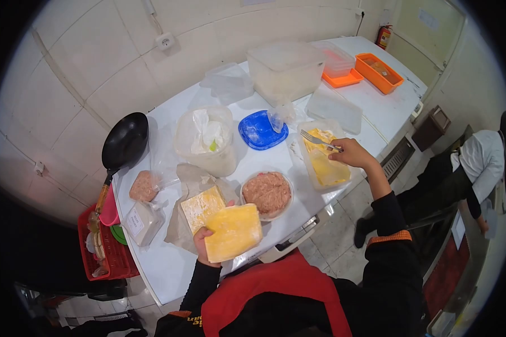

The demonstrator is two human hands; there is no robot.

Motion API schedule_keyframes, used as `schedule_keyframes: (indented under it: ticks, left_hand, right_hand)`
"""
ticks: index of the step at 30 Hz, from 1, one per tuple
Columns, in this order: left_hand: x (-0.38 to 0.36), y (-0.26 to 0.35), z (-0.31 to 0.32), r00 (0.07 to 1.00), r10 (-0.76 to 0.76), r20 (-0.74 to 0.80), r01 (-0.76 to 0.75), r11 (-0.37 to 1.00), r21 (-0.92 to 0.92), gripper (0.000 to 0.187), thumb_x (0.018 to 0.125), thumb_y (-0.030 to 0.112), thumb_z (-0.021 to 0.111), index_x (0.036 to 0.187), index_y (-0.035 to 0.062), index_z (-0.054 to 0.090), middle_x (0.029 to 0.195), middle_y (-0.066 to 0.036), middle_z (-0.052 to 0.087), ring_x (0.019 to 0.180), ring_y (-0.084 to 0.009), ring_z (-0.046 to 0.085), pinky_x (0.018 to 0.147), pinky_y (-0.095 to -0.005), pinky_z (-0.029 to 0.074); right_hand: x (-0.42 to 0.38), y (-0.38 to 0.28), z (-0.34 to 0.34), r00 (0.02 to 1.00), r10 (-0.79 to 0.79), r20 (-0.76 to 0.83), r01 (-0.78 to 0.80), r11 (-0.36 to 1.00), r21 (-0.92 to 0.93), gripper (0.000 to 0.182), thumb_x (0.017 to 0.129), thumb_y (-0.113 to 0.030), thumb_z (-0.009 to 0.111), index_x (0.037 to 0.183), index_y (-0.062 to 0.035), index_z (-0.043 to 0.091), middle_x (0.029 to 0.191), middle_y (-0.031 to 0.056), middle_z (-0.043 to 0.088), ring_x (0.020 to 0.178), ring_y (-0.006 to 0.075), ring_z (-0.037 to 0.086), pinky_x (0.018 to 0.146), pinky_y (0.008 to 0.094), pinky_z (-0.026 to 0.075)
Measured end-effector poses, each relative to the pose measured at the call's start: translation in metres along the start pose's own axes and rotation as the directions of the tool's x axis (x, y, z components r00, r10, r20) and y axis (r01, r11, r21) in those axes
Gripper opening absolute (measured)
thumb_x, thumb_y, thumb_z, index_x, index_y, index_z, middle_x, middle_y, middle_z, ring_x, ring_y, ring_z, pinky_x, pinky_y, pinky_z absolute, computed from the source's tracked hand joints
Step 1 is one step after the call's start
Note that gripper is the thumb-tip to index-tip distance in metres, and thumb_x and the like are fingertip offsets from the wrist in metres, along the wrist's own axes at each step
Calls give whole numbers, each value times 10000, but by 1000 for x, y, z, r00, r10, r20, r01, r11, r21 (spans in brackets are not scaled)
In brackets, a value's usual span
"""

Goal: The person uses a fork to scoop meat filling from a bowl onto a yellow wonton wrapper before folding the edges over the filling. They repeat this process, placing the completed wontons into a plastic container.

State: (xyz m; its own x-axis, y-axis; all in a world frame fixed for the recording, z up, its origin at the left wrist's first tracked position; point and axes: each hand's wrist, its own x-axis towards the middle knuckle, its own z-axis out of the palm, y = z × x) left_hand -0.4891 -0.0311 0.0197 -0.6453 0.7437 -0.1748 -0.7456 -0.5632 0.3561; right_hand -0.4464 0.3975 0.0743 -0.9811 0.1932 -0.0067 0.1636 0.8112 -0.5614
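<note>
My left hand [201, 245] grips a flat yellow sheet of cheese [234, 231] near the table's front edge, above a second pale square slab [201, 208] lying on paper. My right hand [354, 153] holds a fork [318, 140] over a clear rectangular container of yellow food [325, 163], the tines pointing left into it. A round bowl of pink minced meat [267, 194] sits between the two hands.
On the white table [168, 264] stand a black pan [125, 143], a tub with plastic wrap [207, 140], a blue lid [261, 131], a large clear box [285, 70] and orange trays [380, 73]. A red basket [104, 253] hangs left. Another person [478, 163] stands right.
</note>
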Motion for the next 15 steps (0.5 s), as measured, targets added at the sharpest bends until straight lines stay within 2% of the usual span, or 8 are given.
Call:
schedule_keyframes:
  ticks: [3,6,8,9,10,13,14,15]
  left_hand:
    - [-5,5,-6,989,140,-39,-137,989,59,953,567,239,505,1421,-39,190,1350,-249,395,1230,-366,427,1054,-438,319]
    - [-14,8,-4,971,216,-101,-212,976,51,957,560,237,504,1423,-33,191,1351,-258,387,1227,-382,423,1052,-451,317]
    - [-18,10,-9,956,259,-138,-252,966,65,958,560,234,503,1425,-32,188,1356,-261,378,1227,-390,419,1050,-460,318]
    - [-21,11,-11,947,283,-153,-276,959,68,958,560,232,503,1426,-31,186,1359,-262,374,1227,-395,417,1049,-465,318]
    - [-23,11,-10,941,294,-166,-286,956,69,960,560,230,504,1427,-30,182,1360,-263,372,1226,-396,417,1048,-467,318]
    - [-23,13,-3,922,341,-183,-336,940,61,971,556,225,511,1431,-24,171,1360,-267,370,1224,-401,418,1046,-475,320]
    - [-22,14,-6,917,352,-189,-347,936,57,978,552,223,516,1432,-20,166,1357,-271,372,1223,-403,420,1047,-477,320]
    - [-23,16,-7,913,359,-196,-356,933,54,985,548,222,521,1434,-15,162,1354,-275,374,1222,-406,422,1047,-480,321]
  right_hand:
    - [20,10,-12,998,-40,47,38,998,46,295,747,-224,690,950,-16,644,812,145,643,777,238,612,715,317,465]
    - [34,26,-15,990,124,68,-140,928,346,292,742,-228,692,931,-11,645,798,126,638,782,211,601,728,309,460]
    - [45,54,-2,971,208,114,-235,910,342,290,729,-232,699,906,-9,643,793,106,632,780,195,590,724,307,460]
    - [52,71,9,959,247,136,-279,901,333,289,723,-234,703,893,-8,642,790,96,629,779,188,584,723,306,460]
    - [56,88,23,961,258,97,-274,934,230,296,692,-248,700,874,-23,639,820,120,644,790,230,609,722,328,470]
    - [65,113,49,950,307,56,-300,948,-105,288,666,-250,689,869,-50,643,868,155,650,833,286,625,733,360,482]
    - [62,110,51,946,324,1,-321,940,-115,275,655,-240,675,875,-79,641,914,166,646,884,325,618,755,390,487]
    - [60,102,51,937,348,-36,-350,929,-119,269,659,-237,674,875,-80,638,911,161,648,885,327,618,755,394,489]
